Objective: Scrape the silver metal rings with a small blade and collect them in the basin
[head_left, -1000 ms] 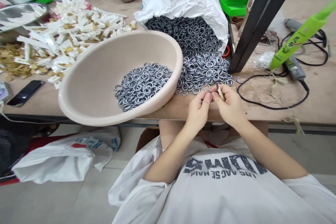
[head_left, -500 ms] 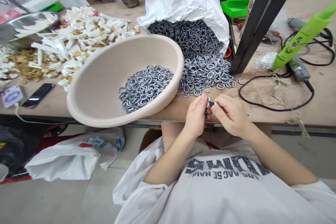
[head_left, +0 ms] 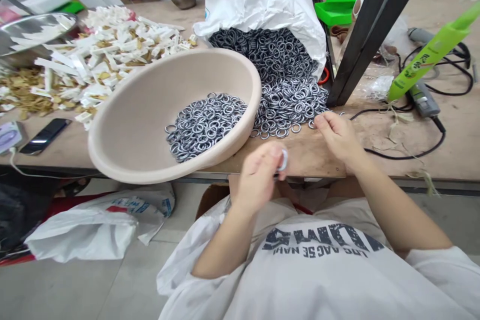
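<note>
The hands have parted: the left hand (head_left: 257, 176) now pinches a single silver metal ring (head_left: 284, 160) between curled fingers, just above the tan wooden workbench (head_left: 311, 157). The right hand (head_left: 337, 135) has moved away, its fingers loosely open, just beside the spilled heap of grey wire rings (head_left: 288, 105).

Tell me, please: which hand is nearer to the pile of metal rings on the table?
Right. The right hand reaches the edge of the pile of metal rings; the left hand is farther back, holding one ring.
</note>
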`<state>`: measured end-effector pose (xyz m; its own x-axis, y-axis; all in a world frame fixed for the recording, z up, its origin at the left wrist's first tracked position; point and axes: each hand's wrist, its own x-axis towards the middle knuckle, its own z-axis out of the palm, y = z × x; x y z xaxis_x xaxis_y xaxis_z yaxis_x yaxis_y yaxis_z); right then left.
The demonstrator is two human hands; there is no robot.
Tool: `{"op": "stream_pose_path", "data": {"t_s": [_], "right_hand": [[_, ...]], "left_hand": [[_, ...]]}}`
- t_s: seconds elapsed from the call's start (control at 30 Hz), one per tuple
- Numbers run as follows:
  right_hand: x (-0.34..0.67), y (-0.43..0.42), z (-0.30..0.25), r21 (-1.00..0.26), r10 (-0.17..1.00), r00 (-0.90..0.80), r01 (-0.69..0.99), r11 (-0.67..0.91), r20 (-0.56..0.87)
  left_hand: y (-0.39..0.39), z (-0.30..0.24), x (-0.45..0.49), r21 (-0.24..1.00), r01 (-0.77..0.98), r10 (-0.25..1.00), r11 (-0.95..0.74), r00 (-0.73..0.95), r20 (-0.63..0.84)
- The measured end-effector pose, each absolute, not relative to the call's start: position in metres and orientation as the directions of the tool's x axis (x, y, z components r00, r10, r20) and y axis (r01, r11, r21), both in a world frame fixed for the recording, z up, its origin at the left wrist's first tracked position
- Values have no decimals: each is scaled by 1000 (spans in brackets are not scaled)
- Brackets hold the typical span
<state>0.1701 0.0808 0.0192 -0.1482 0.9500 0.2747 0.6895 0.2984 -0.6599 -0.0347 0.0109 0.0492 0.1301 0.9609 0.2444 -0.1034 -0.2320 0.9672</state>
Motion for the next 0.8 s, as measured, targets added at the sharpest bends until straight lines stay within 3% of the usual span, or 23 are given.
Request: {"op": "stream_pose_path", "data": {"t_s": [0.07,0.13,0.17,0.27,0.33,0.43,0.5,0.53,0.6,0.63,0.73,0.8], "right_hand": [[166,95,19,-487,948,-223,817,309,226],[158,105,18,-320,939,-303,884,340,161],[154,108,16,-259,934,-330,898,355,133],[145,114,11,-177,924,-368,907,381,103],[146,113,10,-231,928,-352,899,372,125],[152,101,16,-586,945,-299,745,318,134],[155,85,23,-871,955,-286,448,202,74],[156,77,27,-954,955,-293,274,119,35],[155,59,32,-1000,944,-329,5,-23,-23],[154,51,34,-995,937,-347,-74,-68,-39],[148,34,36,-984,939,-340,-151,-99,-42],[144,27,35,-993,968,-249,-121,5,35]], "left_hand": [[13,77,-63,854,289,883,-433,-55,467],[23,98,-90,603,733,758,-316,-188,625],[29,106,-102,483,853,760,-197,-178,625],[49,113,-124,210,977,872,32,-129,471],[56,112,-130,135,989,892,65,-118,436],[53,107,-124,179,983,784,37,-140,605],[40,101,-107,240,963,632,-120,-113,767],[33,97,-95,253,934,574,-253,-65,816],[19,84,-68,358,773,647,-524,87,758],[14,76,-55,428,718,742,-548,181,646],[12,50,-25,635,644,894,-425,188,407],[16,36,-14,828,458,946,-323,152,285]]}}
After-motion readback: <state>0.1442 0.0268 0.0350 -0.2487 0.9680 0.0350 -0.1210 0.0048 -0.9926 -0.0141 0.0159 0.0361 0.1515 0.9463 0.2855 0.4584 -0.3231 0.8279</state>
